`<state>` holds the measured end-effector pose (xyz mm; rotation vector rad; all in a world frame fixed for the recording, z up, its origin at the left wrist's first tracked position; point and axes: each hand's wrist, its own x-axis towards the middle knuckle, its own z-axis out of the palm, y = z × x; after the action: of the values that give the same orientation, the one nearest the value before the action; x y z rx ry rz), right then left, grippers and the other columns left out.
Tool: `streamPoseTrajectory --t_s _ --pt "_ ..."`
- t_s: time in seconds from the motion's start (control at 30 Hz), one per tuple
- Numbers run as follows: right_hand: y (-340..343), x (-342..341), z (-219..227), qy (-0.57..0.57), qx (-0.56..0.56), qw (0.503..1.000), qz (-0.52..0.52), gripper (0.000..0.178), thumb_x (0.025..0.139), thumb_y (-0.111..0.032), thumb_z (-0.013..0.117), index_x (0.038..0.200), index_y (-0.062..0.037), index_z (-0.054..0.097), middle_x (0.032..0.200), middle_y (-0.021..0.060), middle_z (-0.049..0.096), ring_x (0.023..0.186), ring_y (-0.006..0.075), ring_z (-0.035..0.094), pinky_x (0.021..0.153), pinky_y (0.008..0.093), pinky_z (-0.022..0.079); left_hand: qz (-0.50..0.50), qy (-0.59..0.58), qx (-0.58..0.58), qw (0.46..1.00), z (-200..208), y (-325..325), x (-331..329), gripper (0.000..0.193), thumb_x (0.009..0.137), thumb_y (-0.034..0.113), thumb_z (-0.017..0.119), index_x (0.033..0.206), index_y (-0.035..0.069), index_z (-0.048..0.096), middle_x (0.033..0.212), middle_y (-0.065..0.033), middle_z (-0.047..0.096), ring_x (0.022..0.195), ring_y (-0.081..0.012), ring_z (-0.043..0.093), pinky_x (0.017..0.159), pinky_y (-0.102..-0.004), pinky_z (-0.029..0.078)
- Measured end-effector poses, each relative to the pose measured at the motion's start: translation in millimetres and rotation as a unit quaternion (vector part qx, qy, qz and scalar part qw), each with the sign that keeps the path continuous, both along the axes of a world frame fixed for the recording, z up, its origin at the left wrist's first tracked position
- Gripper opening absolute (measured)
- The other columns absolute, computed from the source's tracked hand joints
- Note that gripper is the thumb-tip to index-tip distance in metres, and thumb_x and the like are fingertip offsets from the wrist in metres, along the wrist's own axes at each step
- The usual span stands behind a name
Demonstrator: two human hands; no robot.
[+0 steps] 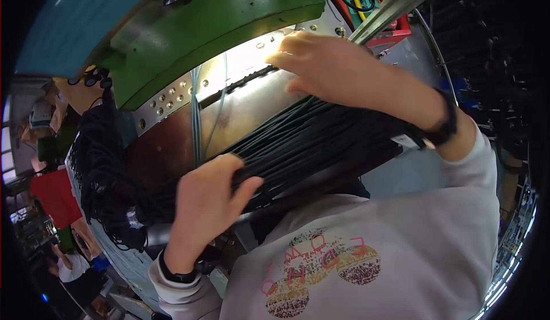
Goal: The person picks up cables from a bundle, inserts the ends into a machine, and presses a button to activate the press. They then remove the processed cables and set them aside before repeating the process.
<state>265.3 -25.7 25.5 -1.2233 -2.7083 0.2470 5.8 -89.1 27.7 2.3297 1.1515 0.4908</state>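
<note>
A thick bundle of long, thin black cables [309, 136] lies in front of me, running from lower left to upper right. My left hand [206, 197] is over its left part, thumb apart from the bent fingers, with nothing visible between them. My right hand [329, 68] reaches over the far side of the bundle to a brightly lit metal plate [238, 68]. Its thumb stands apart from the fingers, whose tips are partly lost in glare. Between the hands, a black slotted strip [240, 85] crosses the plate. A few grey-blue cables [196, 114] run over the plate's left part.
A green machine body [212, 28] overhangs the plate's far edge. Tangled black cables [103, 171] hang at the left. A metal bar [395, 8] slants past a red tray [395, 33] at the upper right. Another person [71, 265] is at the lower left.
</note>
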Motion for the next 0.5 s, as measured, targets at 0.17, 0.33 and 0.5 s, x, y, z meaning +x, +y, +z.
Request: streamPoseTrajectory --t_s 0.17,0.33,0.5 --pt "35.4 -15.2 -68.3 0.087 0.057 0.994 0.023 0.028 0.085 -0.022 0.058 0.107 -0.0046 0.059 0.094 0.0166 0.061 0.090 0.0303 0.060 0.074 0.0369 0.050 0.003 0.146 -0.013 0.989 -11.6 4.3 9.8 0.017 0.074 0.014 0.069 0.084 0.006 0.058 0.078 -0.0092 0.059 0.072 -0.0277 0.061 0.059 -0.0367 0.048" --pt "26.3 -12.1 -37.9 -0.051 -0.084 0.995 -0.029 0.027 0.085 -0.023 0.057 0.105 -0.0058 0.060 0.097 0.0167 0.060 0.093 0.0304 0.058 0.078 0.0384 0.048 -0.005 0.153 0.022 0.988 -11.6 11.0 -1.1 0.020 0.071 0.011 0.069 0.087 0.007 0.059 0.080 -0.0085 0.058 0.074 -0.0273 0.060 0.060 -0.0364 0.048" --pt "-37.6 -46.5 -37.8 0.218 0.006 0.976 -0.001 0.021 0.078 -0.018 0.059 0.096 -0.0074 0.059 0.085 0.0065 0.060 0.086 0.0238 0.060 0.074 0.0360 0.048 -0.013 0.184 0.047 0.982 -12.5 11.3 6.0 0.017 0.068 0.006 0.067 0.083 0.006 0.059 0.079 -0.0082 0.057 0.074 -0.0273 0.058 0.061 -0.0366 0.047"
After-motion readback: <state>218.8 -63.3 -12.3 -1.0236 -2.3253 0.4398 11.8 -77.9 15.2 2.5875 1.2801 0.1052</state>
